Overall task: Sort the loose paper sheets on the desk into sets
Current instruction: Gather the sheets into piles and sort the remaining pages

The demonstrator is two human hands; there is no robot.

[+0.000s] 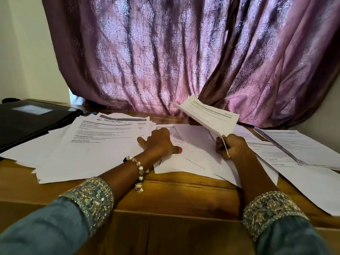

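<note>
Desk (165, 192) bears loose sheets (103, 144) across its width; laptop (31, 122) at far left, partly under sheets; stacked set (301, 144) at right; curtain (184, 56) behind.

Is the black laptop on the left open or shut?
Shut: the laptop lies flat on the desk, lid down, only its top showing.

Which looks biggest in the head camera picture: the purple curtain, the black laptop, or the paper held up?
1. Purple curtain, by far the largest.
2. Black laptop.
3. Held-up paper in the right hand.
The laptop is cut off at the picture's edge, so second and third are unsure.
</note>
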